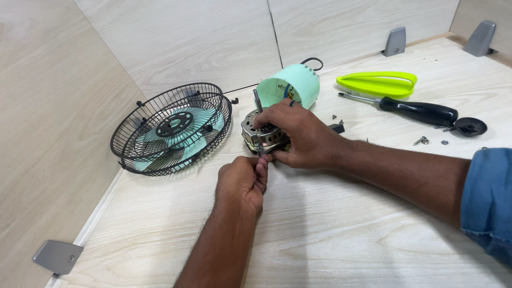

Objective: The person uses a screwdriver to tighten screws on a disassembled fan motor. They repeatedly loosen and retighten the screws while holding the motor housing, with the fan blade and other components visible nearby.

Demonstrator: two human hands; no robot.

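A silver metal fan motor (255, 134) with an upright shaft stands on the wooden table. My right hand (298, 136) grips it from the right, fingers over its top. My left hand (242, 181) is curled just below it, fingertips pinching something small at the motor's lower edge; what it pinches is hidden. Behind the motor lies a mint green cylindrical housing (296, 84) on its side, open end facing me, with wires inside.
A black wire fan guard (173, 128) with mint blades lies at the left. A black-handled screwdriver (410, 109), a lime green plastic piece (378, 84), a black knob (469, 127) and loose screws (421, 141) lie at the right. Wooden walls enclose the back and left.
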